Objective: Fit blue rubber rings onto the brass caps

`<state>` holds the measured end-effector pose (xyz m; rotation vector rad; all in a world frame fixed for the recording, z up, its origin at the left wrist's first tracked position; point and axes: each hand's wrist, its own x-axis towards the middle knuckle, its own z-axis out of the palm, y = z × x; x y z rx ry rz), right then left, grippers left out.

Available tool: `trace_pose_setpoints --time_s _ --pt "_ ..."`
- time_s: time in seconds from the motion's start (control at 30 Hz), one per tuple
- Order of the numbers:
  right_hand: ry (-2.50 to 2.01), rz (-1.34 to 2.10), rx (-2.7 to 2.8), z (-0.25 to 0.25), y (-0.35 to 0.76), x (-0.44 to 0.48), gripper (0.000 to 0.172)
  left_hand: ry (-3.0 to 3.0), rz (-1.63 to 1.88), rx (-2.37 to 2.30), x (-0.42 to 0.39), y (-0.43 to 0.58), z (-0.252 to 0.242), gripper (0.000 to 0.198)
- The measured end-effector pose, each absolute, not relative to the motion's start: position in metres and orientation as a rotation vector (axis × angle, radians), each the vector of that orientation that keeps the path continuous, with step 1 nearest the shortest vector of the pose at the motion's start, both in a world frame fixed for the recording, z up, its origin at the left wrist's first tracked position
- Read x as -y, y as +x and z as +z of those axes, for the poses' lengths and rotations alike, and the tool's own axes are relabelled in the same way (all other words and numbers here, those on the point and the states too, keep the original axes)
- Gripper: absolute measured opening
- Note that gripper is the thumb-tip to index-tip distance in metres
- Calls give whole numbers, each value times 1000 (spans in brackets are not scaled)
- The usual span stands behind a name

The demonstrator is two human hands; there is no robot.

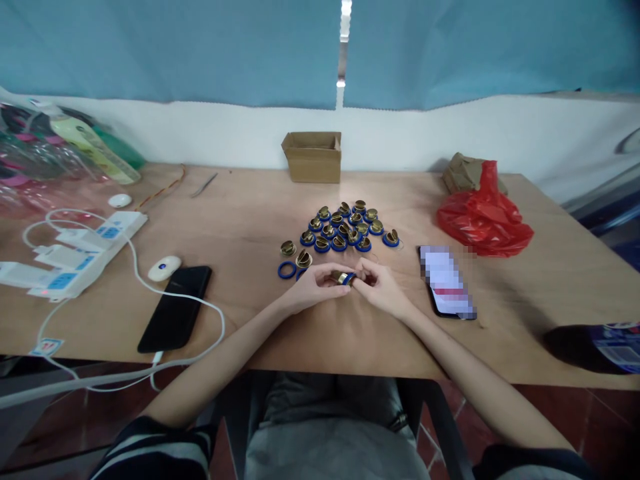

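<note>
Both hands meet over the wooden table [240, 227], just in front of the cluster of brass fittings with blue rings [345, 227]. The left hand [315, 287] and the right hand [380, 285] pinch one brass piece with a blue ring [345, 277] between their fingertips, fingers curled narrow around it. Left of the cluster, near the left hand, lie a loose blue ring [287, 269] and two bare brass pieces [296, 253]. Behind the cluster stands a small cardboard box [313, 157]. Right of it lie a lit phone [447, 282] and a red plastic bag [483, 217]; well to its left, a dark phone [175, 308] on a white cable [135, 267]
</note>
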<state>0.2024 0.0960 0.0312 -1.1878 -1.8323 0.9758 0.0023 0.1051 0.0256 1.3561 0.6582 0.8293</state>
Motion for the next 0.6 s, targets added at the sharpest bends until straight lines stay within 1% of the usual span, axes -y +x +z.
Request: trace_pose_setpoints --time_s 0.1,0.33,0.6 --pt "-1187 938 1865 33 202 -94 26 1354 827 -667 -104 2 25 37" --pt "-1172 786 1992 36 202 -91 23 1275 774 -670 -103 2 23 43" --pt "-1197 715 2032 35 204 -93 21 1363 842 -725 -104 4 21 45"
